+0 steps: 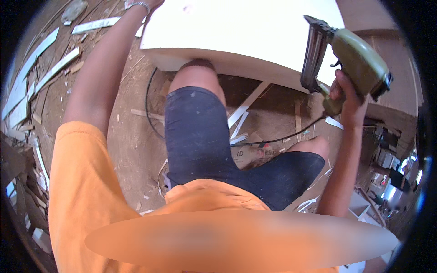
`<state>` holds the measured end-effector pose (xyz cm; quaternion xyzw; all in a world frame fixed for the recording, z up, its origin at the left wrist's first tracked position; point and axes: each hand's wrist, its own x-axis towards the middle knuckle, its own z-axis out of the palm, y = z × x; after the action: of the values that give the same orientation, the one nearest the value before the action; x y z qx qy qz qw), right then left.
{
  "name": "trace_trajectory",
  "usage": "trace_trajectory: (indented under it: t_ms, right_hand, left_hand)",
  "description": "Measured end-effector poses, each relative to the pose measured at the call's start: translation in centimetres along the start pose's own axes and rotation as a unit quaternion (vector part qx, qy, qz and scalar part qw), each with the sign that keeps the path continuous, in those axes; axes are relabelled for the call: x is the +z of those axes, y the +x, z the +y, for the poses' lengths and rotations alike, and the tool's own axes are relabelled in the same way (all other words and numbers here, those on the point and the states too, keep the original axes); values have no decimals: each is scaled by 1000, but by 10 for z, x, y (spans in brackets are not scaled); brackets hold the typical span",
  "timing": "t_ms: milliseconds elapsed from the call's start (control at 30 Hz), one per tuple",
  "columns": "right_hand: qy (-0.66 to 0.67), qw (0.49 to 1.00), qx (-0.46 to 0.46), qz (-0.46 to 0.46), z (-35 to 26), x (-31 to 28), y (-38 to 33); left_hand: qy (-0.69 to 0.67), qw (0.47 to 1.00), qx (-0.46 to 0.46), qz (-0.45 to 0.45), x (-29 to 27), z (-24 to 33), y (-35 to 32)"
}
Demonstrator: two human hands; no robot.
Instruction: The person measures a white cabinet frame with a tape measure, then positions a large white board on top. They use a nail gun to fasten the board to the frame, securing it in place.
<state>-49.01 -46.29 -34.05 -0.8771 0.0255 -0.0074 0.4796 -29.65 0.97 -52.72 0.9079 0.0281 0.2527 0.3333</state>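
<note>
A green and black pneumatic nail gun [359, 57] is gripped by its handle in my right hand [348, 93], raised at the right beside a white panel [236, 27]. A finger lies near the trigger. The gun's nose points up and to the left, over the panel's surface. My left hand [155, 2] is at the panel's far left edge, mostly cut off by the top of the picture, so its fingers are hidden. The panel forms the top of a box-like wooden piece, and my bent knee sits against its near side.
A dark air hose [284, 140] runs from the gun's handle across the floor. White offcut strips [57, 73] and wood scraps litter the floor at left. A cardboard piece [250, 154] lies between my legs. Brown wooden boards [387, 68] stand at the right.
</note>
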Motion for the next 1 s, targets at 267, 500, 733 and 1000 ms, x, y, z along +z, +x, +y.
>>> trace_trajectory:
  t_ms: [267, 500, 733, 1000]
  right_hand:
    - [191, 934, 47, 298, 122, -2, -77]
    - [465, 754, 93, 454, 147, -56, -80]
    - [481, 701, 97, 517, 171, -98, -87]
    - [592, 619, 195, 477, 208, -112, -90]
  left_hand:
    - [290, 938, 144, -124, 10, 68, -57]
    - [148, 901, 327, -242, 16, 229, -174]
    - [139, 849, 435, -264, 49, 265, -152]
    - [139, 847, 465, -217, 66, 270, -156]
